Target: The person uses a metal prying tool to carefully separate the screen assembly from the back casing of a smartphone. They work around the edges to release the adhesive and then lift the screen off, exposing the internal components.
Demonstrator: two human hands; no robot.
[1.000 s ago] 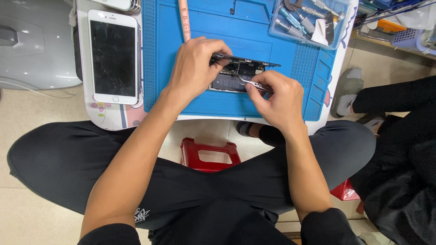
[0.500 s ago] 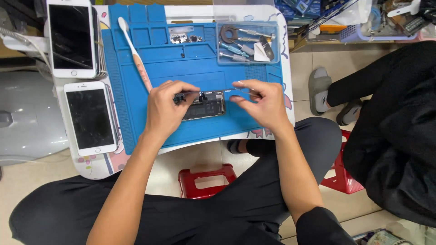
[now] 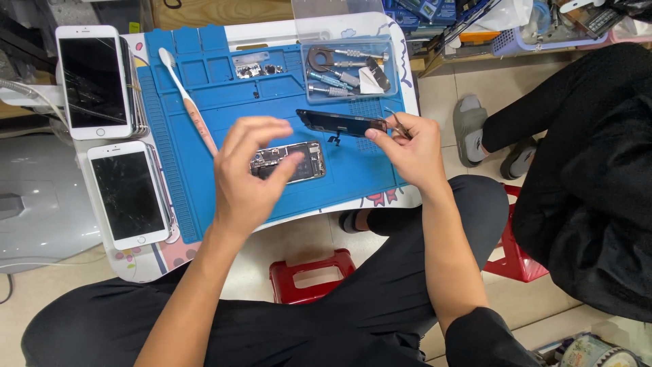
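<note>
A small white bench (image 3: 407,75) is seen from above, covered by a blue mat (image 3: 224,102). The right hand (image 3: 407,151) is pinched on the end of a dark phone screen (image 3: 339,123), which is held lifted above the mat and roughly level; a thin pair of tweezers (image 3: 401,124) is also gripped in the same hand. The left hand (image 3: 248,177) is spread open, fingers apart, with nothing clamped, and hovers over the opened phone body (image 3: 299,162), which lies flat on the mat with its inner parts exposed. Whether the fingertips touch the body cannot be told.

A white-and-pink brush (image 3: 190,109) is laid diagonally on the mat, left of the phone body. A clear tray (image 3: 350,71) with screwdrivers and small parts is set at the far right corner of the mat. Small metal pieces (image 3: 255,66) are gathered in a mat compartment beside the tray. Two white phones (image 3: 112,136) with cracked screens are laid on stacks at the left edge of the bench, one behind the other. A red stool (image 3: 309,275) is seen under the bench between the person's knees. Another person in black clothing (image 3: 584,177) is seated at the right.
</note>
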